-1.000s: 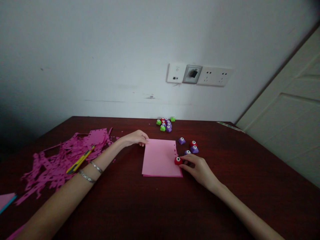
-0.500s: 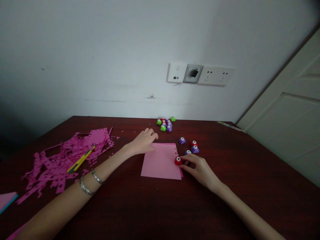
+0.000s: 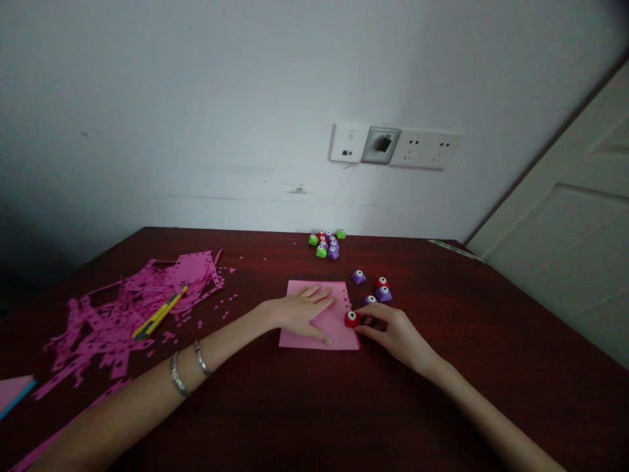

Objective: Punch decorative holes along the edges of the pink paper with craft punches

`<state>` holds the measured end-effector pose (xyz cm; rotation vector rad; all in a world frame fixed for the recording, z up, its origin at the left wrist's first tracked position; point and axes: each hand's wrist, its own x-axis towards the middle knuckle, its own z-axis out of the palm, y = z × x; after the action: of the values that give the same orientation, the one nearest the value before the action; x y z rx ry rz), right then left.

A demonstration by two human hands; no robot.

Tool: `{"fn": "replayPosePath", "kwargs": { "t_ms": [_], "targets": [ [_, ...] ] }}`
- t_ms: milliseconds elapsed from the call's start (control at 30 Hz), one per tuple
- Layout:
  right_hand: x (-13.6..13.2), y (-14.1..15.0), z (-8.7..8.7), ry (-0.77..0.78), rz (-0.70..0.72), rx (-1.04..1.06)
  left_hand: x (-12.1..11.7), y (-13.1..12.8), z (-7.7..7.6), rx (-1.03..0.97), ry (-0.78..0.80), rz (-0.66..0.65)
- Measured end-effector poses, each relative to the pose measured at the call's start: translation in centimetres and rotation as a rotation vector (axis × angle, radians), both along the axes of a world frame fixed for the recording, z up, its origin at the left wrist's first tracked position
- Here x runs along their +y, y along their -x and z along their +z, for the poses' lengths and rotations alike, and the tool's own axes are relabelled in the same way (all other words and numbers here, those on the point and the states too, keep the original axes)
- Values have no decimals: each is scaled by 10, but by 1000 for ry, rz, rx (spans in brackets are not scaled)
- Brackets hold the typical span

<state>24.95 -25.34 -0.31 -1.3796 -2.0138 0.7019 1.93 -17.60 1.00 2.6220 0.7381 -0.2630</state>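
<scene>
My left hand (image 3: 307, 314) lies flat on the pink paper (image 3: 299, 339), fingers spread toward its right side. The sheets seem stacked, with edges nearly lined up. At the paper's right edge, my right hand (image 3: 393, 331) grips a small red craft punch (image 3: 352, 319) between thumb and fingers. A short row of small punched holes (image 3: 346, 302) runs along that edge above the punch. Close by on the right stand several more punches: a purple one (image 3: 358, 276), a red one (image 3: 382, 282) and another purple one (image 3: 384, 294).
Pink punched scraps (image 3: 103, 328) are heaped on the left, with a yellow utility knife (image 3: 160, 313) on them. A cluster of green, red and purple punches (image 3: 324, 244) stands near the wall. At far left lies a paper pad (image 3: 14, 394). Wall sockets (image 3: 425, 149) are above the table (image 3: 314, 413).
My left hand has come down from the paper's upper left corner and flattened onto its middle. The sheet edges are more even. My right hand stays at the right edge with the red punch.
</scene>
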Motion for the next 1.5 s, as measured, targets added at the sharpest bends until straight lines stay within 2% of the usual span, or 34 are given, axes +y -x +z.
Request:
{"fn": "replayPosePath", "kwargs": {
  "t_ms": [167, 433, 567, 667, 800, 833, 900, 967, 1033, 1233, 1500],
  "targets": [
    [1, 0, 0, -4, 15, 7, -3, -1, 2, 40, -18, 17],
    [2, -1, -1, 11, 26, -18, 0, -1, -6, 38, -3, 47],
    [4, -4, 5, 49, -31, 8, -4, -1, 0, -23, -8, 27],
    [10, -7, 11, 237, -134, 70, -8, -5, 13, -168, -66, 42],
    [20, -9, 19, 602, -121, 81, -8, -12, 23, -389, -159, 279],
    [22, -8, 20, 663, -107, 76, -7, -13, 23, -406, -120, 333],
    [26, -7, 21, 744, -85, 56, -4, -16, 20, -391, 62, 388],
    [28, -5, 21, 777, -70, 24, -1, -18, 17, -352, 282, 402],
    [31, -3, 20, 790, -68, -2, 0, -21, 16, -320, 428, 421],
    [37, -3, 17, 800, -22, -56, 6, -31, 15, -218, 547, 516],
    [41, -1, 19, 801, -1, -78, 12, -42, 8, -200, 709, 398]
  ]
}}
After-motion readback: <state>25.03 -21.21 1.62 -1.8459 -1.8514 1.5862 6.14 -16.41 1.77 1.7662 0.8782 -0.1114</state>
